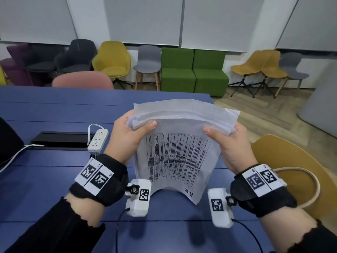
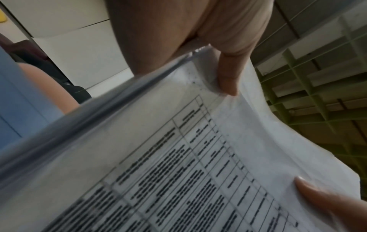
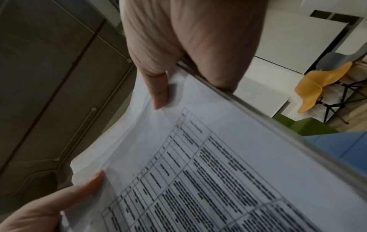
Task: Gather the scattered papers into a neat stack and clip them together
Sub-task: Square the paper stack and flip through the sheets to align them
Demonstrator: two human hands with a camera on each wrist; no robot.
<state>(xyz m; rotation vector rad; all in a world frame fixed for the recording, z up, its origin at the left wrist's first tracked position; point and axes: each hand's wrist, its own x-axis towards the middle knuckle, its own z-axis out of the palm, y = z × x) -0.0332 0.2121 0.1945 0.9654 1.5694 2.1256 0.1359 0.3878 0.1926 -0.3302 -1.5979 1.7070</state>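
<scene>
A thick stack of white papers with a printed table on its near sheet stands on end on the blue table, bowed, its lower edge touching the tabletop. My left hand grips the stack's left upper side, thumb across the front sheet. My right hand grips the right upper side the same way. In the left wrist view the papers fill the frame, with my left hand pinching their edge. The right wrist view shows the papers pinched by my right hand. No clip is in view.
A white power strip and a black cable tray lie left of my left hand. A pink chair stands behind the table, a yellow chair at its right side. More chairs and green seats line the wall.
</scene>
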